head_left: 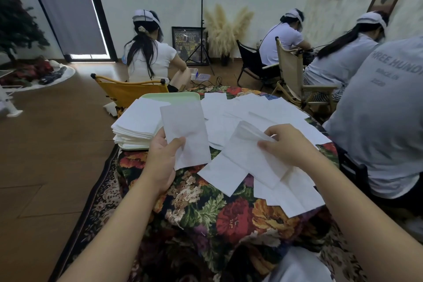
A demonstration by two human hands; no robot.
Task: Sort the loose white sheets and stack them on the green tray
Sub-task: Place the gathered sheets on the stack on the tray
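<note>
Left hand (163, 155) raised over the worktop (206, 208), thumb and fingers (177, 144) pinching the lower edge of one white sheet (186, 130), which stands upright and a little tilted, held clear of the cloth. Right hand (287, 144) rests on the loose sheets (251, 107), its fingers curled and pinching the lifted, folded-over corner of another sheet (249, 158); thumb lies on top of that sheet. Loose sheets spread overlapping across the middle and right of the worktop, several reaching its near right edge. Green tray (174, 96) sits at the far left of the worktop; only its far rim and a sliver of near edge show, the rest covered by a squared stack of white sheets (135, 126). The held sheet partly hides the stack's right side. Floral cloth covers the worktop. Other people sit beyond with backs turned; one in a grey shirt (386, 107) is close on the right.
</note>
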